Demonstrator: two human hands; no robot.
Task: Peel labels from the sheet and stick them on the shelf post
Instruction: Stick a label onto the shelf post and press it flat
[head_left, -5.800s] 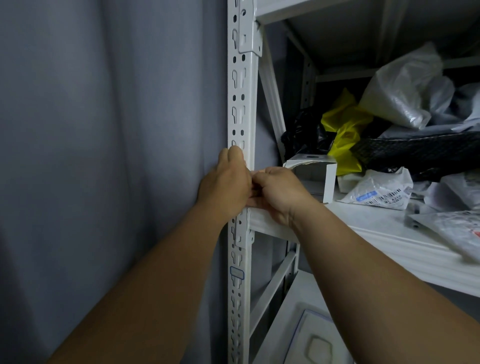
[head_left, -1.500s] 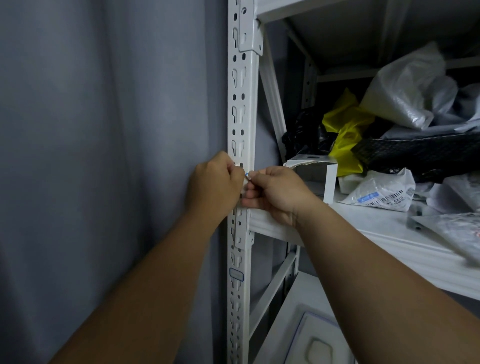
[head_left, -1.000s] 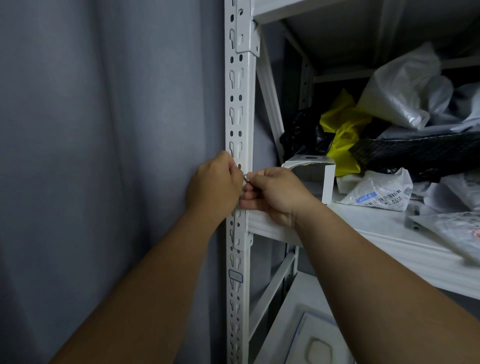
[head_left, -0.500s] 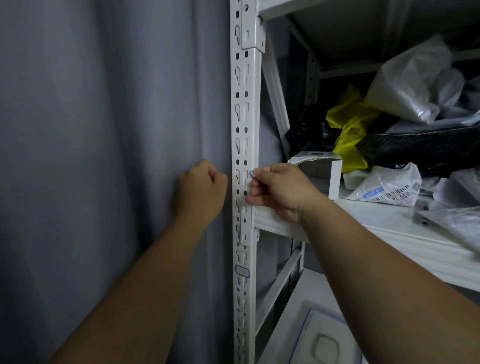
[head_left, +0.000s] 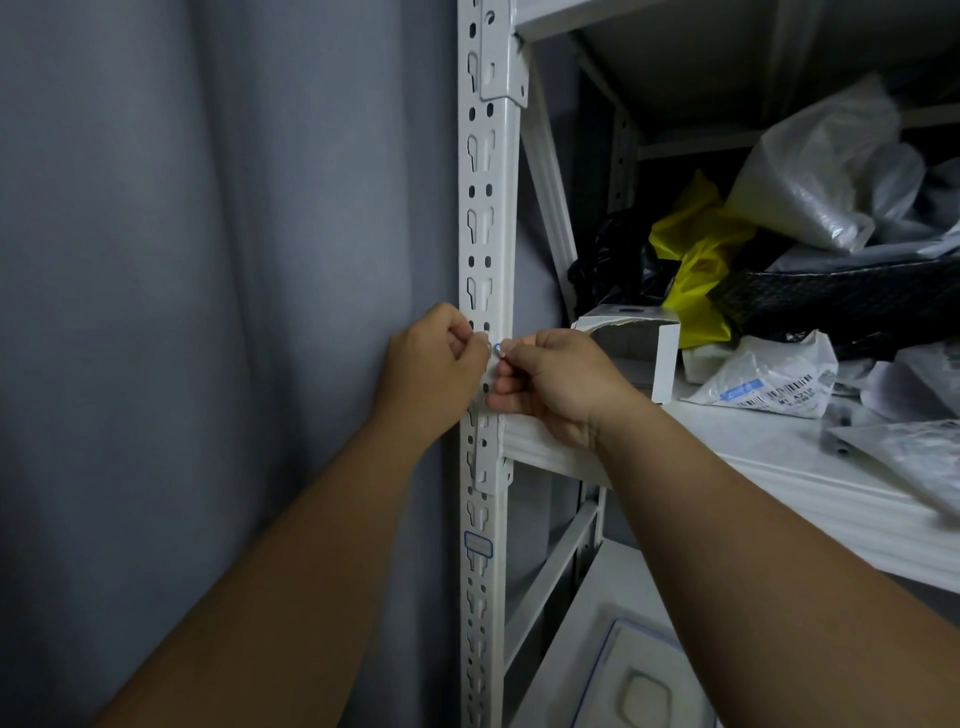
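Observation:
A white slotted shelf post (head_left: 485, 171) runs top to bottom through the middle of the view. My left hand (head_left: 434, 371) and my right hand (head_left: 558, 387) meet in front of it at the height of the shelf. Between their fingertips they pinch a small white label with a blue edge (head_left: 497, 347); most of it is hidden by my fingers. Whether a label sheet is in either hand is hidden. Lower on the post sits a stuck label with a blue outline (head_left: 478, 544).
A grey curtain (head_left: 208, 312) hangs left of the post. The white shelf (head_left: 779, 467) to the right carries an open white box (head_left: 631, 343), a yellow bag (head_left: 696, 260), clear plastic bags and a barcoded packet (head_left: 769, 382). A clear tray (head_left: 639, 686) lies below.
My left hand has come back from the curtain side to the post and joined my right hand at the label. The view has shifted slightly.

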